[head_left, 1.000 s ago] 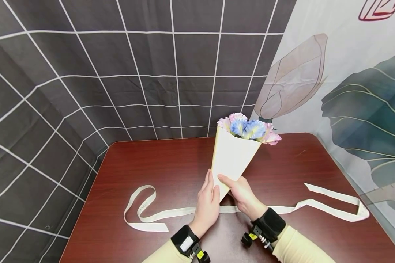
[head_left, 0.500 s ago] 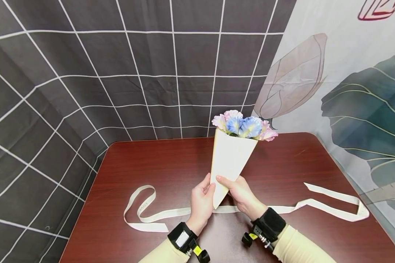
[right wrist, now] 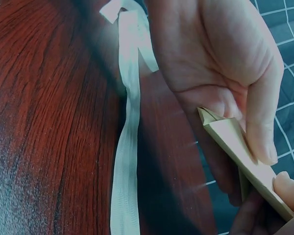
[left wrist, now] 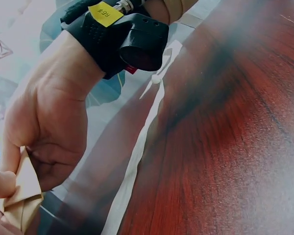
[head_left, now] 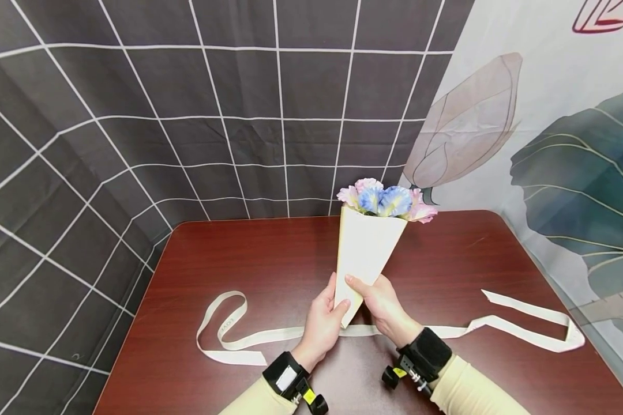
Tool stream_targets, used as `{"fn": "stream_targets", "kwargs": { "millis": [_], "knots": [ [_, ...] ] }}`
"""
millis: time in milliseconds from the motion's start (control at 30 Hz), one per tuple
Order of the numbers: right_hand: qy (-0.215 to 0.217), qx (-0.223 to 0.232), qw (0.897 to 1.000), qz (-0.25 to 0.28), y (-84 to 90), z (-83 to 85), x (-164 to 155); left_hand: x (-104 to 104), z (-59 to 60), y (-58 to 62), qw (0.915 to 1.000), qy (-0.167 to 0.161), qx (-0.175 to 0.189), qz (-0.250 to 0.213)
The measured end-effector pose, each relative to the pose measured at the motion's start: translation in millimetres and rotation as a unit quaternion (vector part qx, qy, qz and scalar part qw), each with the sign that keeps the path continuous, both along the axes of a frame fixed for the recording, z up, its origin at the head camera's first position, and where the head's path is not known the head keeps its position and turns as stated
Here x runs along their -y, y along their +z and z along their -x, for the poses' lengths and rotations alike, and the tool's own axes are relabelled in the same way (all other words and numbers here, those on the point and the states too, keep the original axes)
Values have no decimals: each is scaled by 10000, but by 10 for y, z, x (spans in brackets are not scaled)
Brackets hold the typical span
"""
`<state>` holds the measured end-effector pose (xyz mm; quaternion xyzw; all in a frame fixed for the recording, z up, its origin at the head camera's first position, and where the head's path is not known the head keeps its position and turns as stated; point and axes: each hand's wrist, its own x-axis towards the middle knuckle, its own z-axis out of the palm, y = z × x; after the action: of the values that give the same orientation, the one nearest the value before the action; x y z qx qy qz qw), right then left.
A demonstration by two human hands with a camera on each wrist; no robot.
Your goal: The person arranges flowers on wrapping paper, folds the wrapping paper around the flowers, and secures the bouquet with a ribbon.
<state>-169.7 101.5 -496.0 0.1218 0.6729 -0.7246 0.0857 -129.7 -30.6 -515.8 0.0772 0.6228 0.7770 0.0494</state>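
Note:
Both hands grip the narrow lower end of a flower bouquet wrapped in cream paper [head_left: 368, 248], held tilted above the table. Pink and blue flowers [head_left: 386, 200] stick out of its wide top. My left hand [head_left: 322, 323] holds the left edge near the tip, thumb on the front. On the right side, my right hand [head_left: 385, 305] lays its thumb across the front, its other fingers hidden behind. The folded paper end [right wrist: 242, 156] shows between the hands in the right wrist view. Below them a white ribbon [head_left: 275, 335] lies across the table, apart from the paper.
The reddish-brown table [head_left: 228, 259] bears the ribbon, looped at the left and folded back at the right. A dark grid-patterned cloth [head_left: 239, 138] hangs behind and to the left. A leaf-print cloth [head_left: 576, 190] hangs at the right.
My left hand has slid down and left along the paper, and its thumb has come onto the front near the tip. The bouquet has shifted slightly left. My right hand keeps its grip.

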Motion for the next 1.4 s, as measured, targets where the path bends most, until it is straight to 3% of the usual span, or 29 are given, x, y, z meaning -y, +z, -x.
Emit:
{"fn": "stream_targets", "kwargs": {
  "millis": [333,800,1067,1233,1400],
  "knots": [
    [-144,-132,9997,-174,1,-1,-6,-42,37,-31,9943,33,745,-758],
    [-97,151,9993,-327,13,25,-38,-25,33,-13,9924,-101,867,-867],
    [-180,-189,9995,-178,-4,14,-13,-29,32,-19,9906,-137,979,-947],
    [-215,-485,9977,411,-13,37,-23,-48,17,-21,9905,-2,1047,-896],
    [-488,-100,9888,1405,27,40,-20,-68,9,-26,9905,68,993,-946]
  ]
}}
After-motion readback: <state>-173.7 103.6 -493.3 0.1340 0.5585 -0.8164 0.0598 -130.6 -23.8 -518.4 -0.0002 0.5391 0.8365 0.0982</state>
